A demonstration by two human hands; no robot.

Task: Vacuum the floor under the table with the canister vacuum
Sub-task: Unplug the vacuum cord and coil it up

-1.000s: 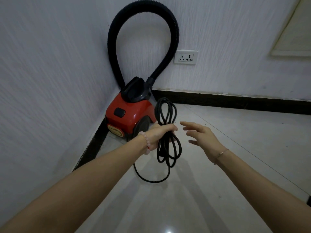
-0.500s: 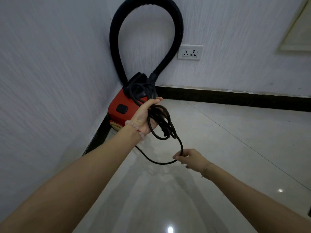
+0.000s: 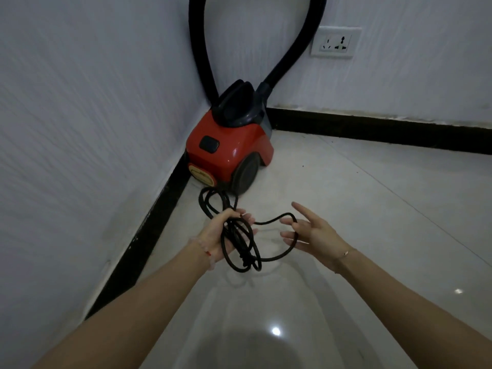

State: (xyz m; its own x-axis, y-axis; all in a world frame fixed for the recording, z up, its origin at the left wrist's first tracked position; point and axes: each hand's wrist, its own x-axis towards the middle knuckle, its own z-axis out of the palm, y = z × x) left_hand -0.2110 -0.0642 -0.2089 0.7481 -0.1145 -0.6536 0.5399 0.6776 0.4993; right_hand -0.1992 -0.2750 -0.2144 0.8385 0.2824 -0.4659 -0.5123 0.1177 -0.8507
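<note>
Since half a second ago, the left hand has dropped from beside the vacuum's handle to low over the floor, carrying the bundled cord with it, and the right hand has risen and spread. The left hand grips the coils, fingers curled round them. The right hand is unclenched, fingers splayed, with one loop of cord draped across them rather than pinched.

The vacuum sits on the floor in the corner, near both walls, just beyond the hands. Its long axis runs from the corner out toward the camera: the yellow-labelled end faces the person, and the hose rises from the far end in a tall arch whose top is cut off by the frame.

Risks, as I judge them: the loops cross one another, so pulling the free loop sideways could tighten them into a knot. A hard tug could also jerk the vacuum off its wheels or drag it. The wall socket is empty, and I cannot tell where the plug is in the bundle.
</note>
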